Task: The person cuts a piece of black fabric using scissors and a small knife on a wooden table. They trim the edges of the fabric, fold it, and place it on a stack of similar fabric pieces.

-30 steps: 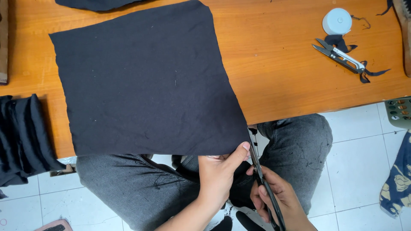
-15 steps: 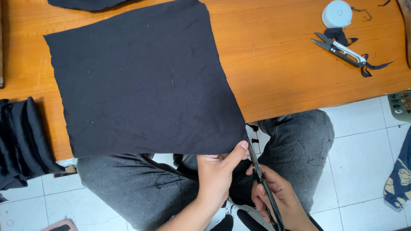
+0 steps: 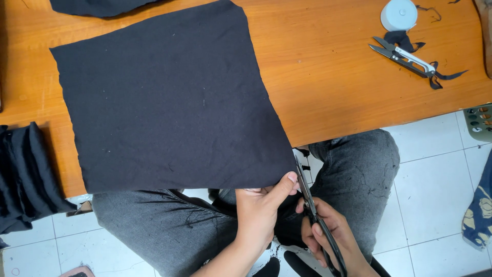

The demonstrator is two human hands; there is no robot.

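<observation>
Trimming the corner of a black cloth with scissors

The left hand (image 3: 259, 213) is pinching the near right corner of the black cloth (image 3: 169, 102), thumb on top and fingers closed underneath, holding that overhanging edge taut where it is hanging off the orange table (image 3: 333, 87) above the lap. The right hand (image 3: 328, 241) is gripping the scissors (image 3: 312, 215), fingers curled tight through the handles, blades lying along the cloth's right edge. Thread snips (image 3: 402, 56) and a pale round spool (image 3: 398, 14) are lying well apart, at the table's far right.

Thread snips (image 3: 405, 56) + pale blue spool (image 3: 398, 14) on orange table (image 3: 333, 87); folded black fabric stack (image 3: 23, 174) at left edge.
</observation>
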